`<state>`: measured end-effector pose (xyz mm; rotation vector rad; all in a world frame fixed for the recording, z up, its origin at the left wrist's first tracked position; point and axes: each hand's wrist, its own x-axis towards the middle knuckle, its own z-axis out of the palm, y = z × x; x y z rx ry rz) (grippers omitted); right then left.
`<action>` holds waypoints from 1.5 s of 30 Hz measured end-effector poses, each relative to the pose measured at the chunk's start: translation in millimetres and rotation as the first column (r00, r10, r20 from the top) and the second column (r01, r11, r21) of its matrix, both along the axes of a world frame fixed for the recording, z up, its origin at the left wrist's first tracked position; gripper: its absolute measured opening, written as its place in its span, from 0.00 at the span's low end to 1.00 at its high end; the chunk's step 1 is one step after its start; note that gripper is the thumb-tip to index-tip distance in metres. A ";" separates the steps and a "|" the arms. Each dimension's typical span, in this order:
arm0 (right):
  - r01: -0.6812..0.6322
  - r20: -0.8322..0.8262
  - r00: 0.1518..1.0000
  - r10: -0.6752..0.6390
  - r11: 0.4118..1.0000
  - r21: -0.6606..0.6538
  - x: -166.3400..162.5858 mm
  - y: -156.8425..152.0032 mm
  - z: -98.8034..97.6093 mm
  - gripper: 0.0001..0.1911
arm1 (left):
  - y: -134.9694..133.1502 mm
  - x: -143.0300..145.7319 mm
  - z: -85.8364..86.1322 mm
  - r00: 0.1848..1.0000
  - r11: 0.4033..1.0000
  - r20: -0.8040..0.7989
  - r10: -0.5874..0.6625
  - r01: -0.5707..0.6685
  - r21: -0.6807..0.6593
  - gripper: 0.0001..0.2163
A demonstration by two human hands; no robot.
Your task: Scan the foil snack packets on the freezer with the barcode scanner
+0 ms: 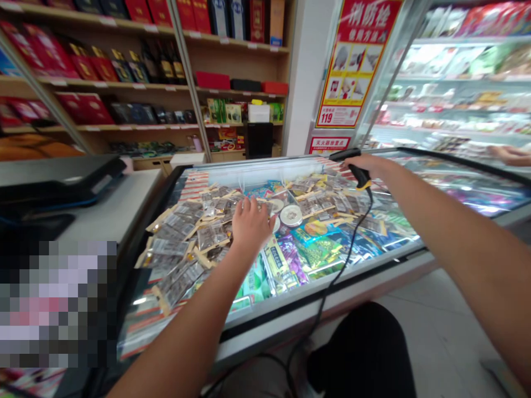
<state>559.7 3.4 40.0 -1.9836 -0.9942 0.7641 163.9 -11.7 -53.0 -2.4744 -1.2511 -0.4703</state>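
My right hand [370, 165] is closed around a black handheld barcode scanner [360, 176], held over the far right part of a glass-topped chest freezer [253, 315]. From the scanner's handle a black cable [347, 257] runs down across the glass toward the floor. My left hand [251, 222] lies palm down on or just over the small clear packets [211, 235] spread over the freezer top, its fingers stretched out. Whether it presses on a packet is hidden. White tape-like rolls [291, 215] sit just right of it. Colourful frozen bags [319, 243] show through the glass.
To the left stands a counter [145, 193] with a dark device [62, 182]. Shelves [133, 85] of boxes and bottles line the back. A lit display fridge [460, 77] is at right, where another person's hand [512, 155] shows. My knee [365, 348] is below the freezer edge.
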 end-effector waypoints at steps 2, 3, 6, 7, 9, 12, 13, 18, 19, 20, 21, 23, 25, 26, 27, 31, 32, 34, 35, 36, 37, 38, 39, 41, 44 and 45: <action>0.046 -0.166 0.985 -0.043 0.999 0.017 17.1 -27.7 0.6 0.06 | -10.2 5.5 8.0 1.000 1.000 0.002 -0.006 0.006 -0.002 0.25; 0.068 -0.246 0.967 -0.060 0.997 0.025 24.6 -42.8 -0.2 0.07 | -15.0 10.1 12.3 1.000 1.000 0.001 -0.008 0.008 -0.020 0.25; 0.123 -0.358 0.928 -0.099 0.991 0.044 38.3 -86.6 -7.5 0.09 | -20.6 33.1 23.7 0.999 0.981 -0.018 -0.031 0.027 -0.190 0.27; 0.141 -0.381 0.918 -0.110 0.988 0.055 39.5 -99.2 -11.6 0.10 | -17.5 44.3 26.4 0.999 0.961 -0.023 -0.048 0.040 -0.274 0.28; 0.195 -0.432 0.892 -0.134 0.976 0.100 37.6 -120.2 -22.8 0.11 | -2.1 71.3 29.9 0.996 0.902 -0.010 -0.089 0.077 -0.425 0.30; 0.293 -0.521 0.840 -0.155 0.936 0.194 28.5 -143.8 -45.9 0.10 | 40.1 119.3 30.5 0.987 0.871 0.112 -0.118 0.157 -0.466 0.37; 0.322 -0.550 0.820 -0.159 0.922 0.214 24.9 -150.5 -54.7 0.09 | 56.5 135.4 29.6 0.978 0.852 0.168 -0.125 0.193 -0.487 0.39; 0.377 -0.708 0.701 -0.088 0.888 0.263 11.4 -177.1 -95.8 0.10 | 121.6 197.2 18.1 0.969 0.835 0.187 -0.163 0.236 -0.496 0.37; 0.386 -0.737 0.672 -0.074 0.884 0.264 10.0 -179.5 -101.9 0.10 | 128.6 205.0 15.1 0.964 0.826 0.184 -0.190 0.258 -0.501 0.35; 0.403 -0.768 0.637 -0.062 0.877 0.263 9.0 -180.7 -107.0 0.11 | 133.5 211.4 12.1 0.958 0.813 0.180 -0.225 0.286 -0.506 0.34; 0.422 -0.800 0.598 -0.049 0.868 0.262 8.1 -180.7 -110.9 0.12 | 136.8 216.7 9.1 0.948 0.798 0.176 -0.266 0.318 -0.511 0.33; 0.453 -0.852 0.524 -0.009 0.850 0.269 6.4 -178.1 -115.3 0.13 | 139.1 224.6 3.5 0.925 0.770 0.163 -0.342 0.376 -0.515 0.31; 0.477 -0.884 0.466 0.023 0.835 0.273 4.3 -174.2 -116.0 0.16 | 136.4 229.4 -1.3 0.911 0.760 0.146 -0.385 0.403 -0.510 0.30; 0.485 -0.895 0.446 0.033 0.831 0.272 3.2 -172.5 -115.6 0.18 | 133.2 230.5 -3.4 0.910 0.764 0.138 -0.390 0.403 -0.504 0.30; 0.495 -0.902 0.429 0.039 0.826 0.271 2.1 -171.2 -115.0 0.20 | 128.5 230.9 -5.3 0.914 0.773 0.130 -0.385 0.396 -0.496 0.30; 0.520 -0.914 0.402 0.057 0.807 0.279 0.0 -170.9 -114.2 0.22 | 92.5 225.3 -13.0 0.941 0.820 0.123 -0.316 0.336 -0.463 0.31; 0.523 -0.912 0.406 0.056 0.804 0.283 0.2 -171.6 -114.6 0.22 | 79.6 222.8 -15.2 0.948 0.830 0.127 -0.292 0.317 -0.459 0.31; 0.519 -0.903 0.426 0.054 0.803 0.292 1.2 -172.6 -115.5 0.20 | 51.5 217.5 -19.5 0.965 0.857 0.145 -0.217 0.260 -0.446 0.31; 0.511 -0.897 0.440 0.051 0.806 0.297 2.0 -172.7 -115.6 0.20 | 37.7 214.9 -21.3 0.972 0.871 0.162 -0.167 0.223 -0.438 0.31; 0.500 -0.890 0.453 0.050 0.812 0.300 3.0 -172.5 -115.3 0.19 | 25.0 212.3 -22.5 0.975 0.882 0.188 -0.117 0.189 -0.432 0.31; 0.488 -0.885 0.463 0.050 0.819 0.302 4.0 -172.0 -114.4 0.19 | 14.2 209.5 -23.2 0.974 0.883 0.212 -0.075 0.164 -0.439 0.32; 0.477 -0.881 0.471 0.049 0.826 0.301 5.2 -171.4 -112.9 0.18 | 5.8 206.2 -23.1 0.969 0.879 0.244 -0.036 0.147 -0.453 0.32; 0.470 -0.877 0.478 0.044 0.831 0.298 6.6 -170.8 -110.7 0.18 | 0.0 202.1 -22.5 0.959 0.873 0.285 0.000 0.139 -0.468 0.33; 0.471 -0.864 0.503 0.026 0.830 0.299 10.2 -170.8 -104.6 0.16 | -4.9 189.6 -20.1 0.921 0.872 0.384 0.061 0.138 -0.470 0.32; 0.495 -0.819 0.572 -0.043 0.814 0.304 17.2 -174.7 -92.7 0.11 | -6.4 157.1 -16.8 0.856 0.922 0.517 0.012 0.191 -0.336 0.27; 0.500 -0.797 0.600 -0.071 0.811 0.304 19.4 -176.8 -88.6 0.09 | -8.9 143.1 -16.2 0.847 0.928 0.525 -0.081 0.256 -0.271 0.25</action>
